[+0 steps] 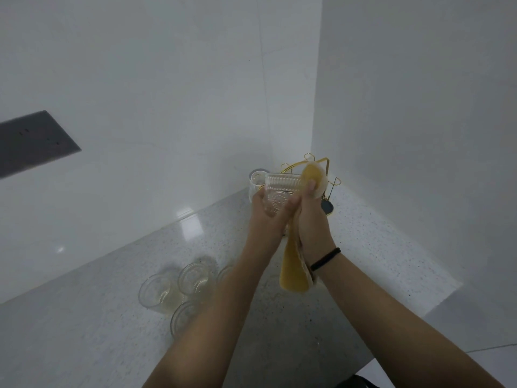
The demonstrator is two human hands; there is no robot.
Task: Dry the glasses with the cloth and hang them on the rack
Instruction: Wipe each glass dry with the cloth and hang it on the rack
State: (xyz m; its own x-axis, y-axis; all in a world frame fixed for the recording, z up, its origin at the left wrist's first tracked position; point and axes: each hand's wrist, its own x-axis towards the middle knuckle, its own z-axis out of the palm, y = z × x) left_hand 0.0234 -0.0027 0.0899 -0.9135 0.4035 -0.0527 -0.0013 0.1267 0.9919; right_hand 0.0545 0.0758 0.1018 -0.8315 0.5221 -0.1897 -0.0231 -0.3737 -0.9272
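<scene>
My left hand (265, 217) grips a clear ribbed glass (279, 189), held on its side in the air above the counter. My right hand (307, 208) holds a yellow cloth (312, 175) pressed against the glass's mouth; the cloth's tail (293, 273) hangs down past my wrist. Behind my hands stands a gold wire rack (334, 182) with a dark base (327, 208), largely hidden. One ribbed glass (257, 180) sits upside down at the rack's left side. Several clear glasses (161, 292) stand on the counter at the lower left.
A speckled grey counter (377, 247) fills a corner between two white walls. Its edge runs along the right and lower right. A dark socket plate (30, 141) is on the left wall.
</scene>
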